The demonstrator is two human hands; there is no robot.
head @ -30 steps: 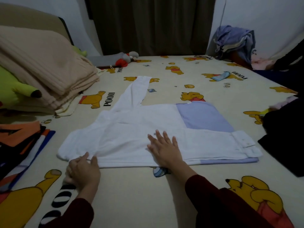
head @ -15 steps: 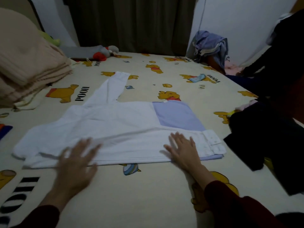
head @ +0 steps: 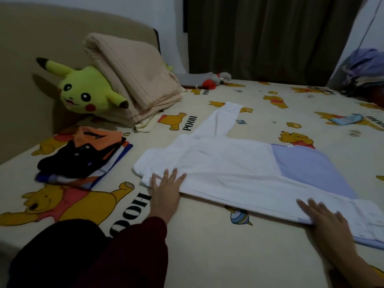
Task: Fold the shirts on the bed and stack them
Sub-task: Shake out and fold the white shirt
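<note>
Left hand (head: 165, 189), right hand (head: 326, 218) flat, fingers spread on white shirt (head: 228, 163), gripping nothing. Smooth outward before folding far sleeve (head: 223, 119) in.

Dark maroon long sleeves (head: 135, 246) cover both arms to the wrists; a thin ring (head: 165, 180) sits on a left hand (head: 165, 194) finger.

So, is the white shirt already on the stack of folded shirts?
No, the white shirt lies flat on the bed sheet, apart from the stack.
</note>
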